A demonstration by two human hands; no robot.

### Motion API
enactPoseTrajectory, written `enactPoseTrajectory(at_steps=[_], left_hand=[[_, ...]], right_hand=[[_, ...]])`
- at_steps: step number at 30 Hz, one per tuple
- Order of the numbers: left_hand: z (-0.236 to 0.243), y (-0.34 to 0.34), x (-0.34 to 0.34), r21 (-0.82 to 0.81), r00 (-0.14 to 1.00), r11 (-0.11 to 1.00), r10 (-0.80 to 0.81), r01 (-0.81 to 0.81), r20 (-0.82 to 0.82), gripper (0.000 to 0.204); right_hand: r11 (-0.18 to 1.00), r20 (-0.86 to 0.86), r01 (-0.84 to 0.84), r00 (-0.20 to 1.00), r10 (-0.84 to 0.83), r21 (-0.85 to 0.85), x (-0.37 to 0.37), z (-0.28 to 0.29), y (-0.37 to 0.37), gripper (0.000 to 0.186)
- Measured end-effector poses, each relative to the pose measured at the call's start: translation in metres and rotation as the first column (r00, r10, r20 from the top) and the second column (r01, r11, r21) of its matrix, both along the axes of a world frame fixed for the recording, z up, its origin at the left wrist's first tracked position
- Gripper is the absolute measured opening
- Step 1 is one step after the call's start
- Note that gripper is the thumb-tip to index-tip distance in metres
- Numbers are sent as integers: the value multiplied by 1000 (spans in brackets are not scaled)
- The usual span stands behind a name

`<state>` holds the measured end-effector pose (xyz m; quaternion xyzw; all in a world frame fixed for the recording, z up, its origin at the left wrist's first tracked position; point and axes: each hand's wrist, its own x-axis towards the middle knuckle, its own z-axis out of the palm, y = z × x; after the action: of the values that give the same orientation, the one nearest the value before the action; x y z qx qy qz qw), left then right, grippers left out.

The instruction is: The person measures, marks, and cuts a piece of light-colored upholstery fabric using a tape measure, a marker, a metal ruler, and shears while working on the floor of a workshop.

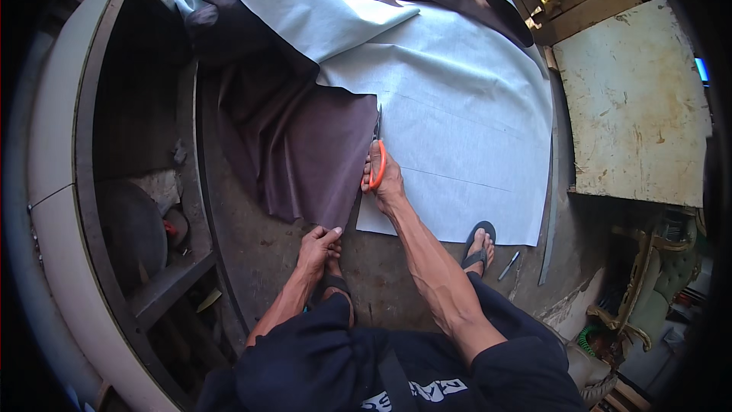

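Observation:
A large sheet of upholstery material, with a pale blue-white backing (465, 137) and a dark maroon face (320, 152), spreads across the floor. Orange-handled scissors (380, 164) are gripped in my right hand (387, 179), their blades pointing away from me at the inner corner where the maroon flap meets the pale sheet. My left hand (323, 244) pinches the near corner of the maroon flap between thumb and fingers. Thin drawn lines run across the pale backing. The blade tips lie at the material's edge; whether they are parted is hard to make out.
A pen (509, 265) and a long metal strip (550, 206) lie on the floor at the right. My sandalled foot (479, 248) rests by the sheet's near edge. An open cabinet frame (84, 130) stands left, a worn board (637, 103) right, and an ornate chair (648, 275) lower right.

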<state>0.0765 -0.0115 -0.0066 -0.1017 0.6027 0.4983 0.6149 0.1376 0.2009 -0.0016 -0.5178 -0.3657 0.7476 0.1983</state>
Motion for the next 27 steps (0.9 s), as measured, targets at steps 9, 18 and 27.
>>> enactPoseTrajectory(at_steps=[9,18,27], left_hand=[[-2,-2,0,1,1000,1000,12,-12,-9,22],[3,-1,0,8,1000,1000,14,-14,-7,21],[15,-6,-19,32,998,998,53,-55,37,18]], right_hand=[[998,4,-60,998,60,13,-5,6,20,62],[997,15,-74,997,74,7,-9,0,43,66],[995,-50,-5,999,-1,-103,-24,2,64,66]])
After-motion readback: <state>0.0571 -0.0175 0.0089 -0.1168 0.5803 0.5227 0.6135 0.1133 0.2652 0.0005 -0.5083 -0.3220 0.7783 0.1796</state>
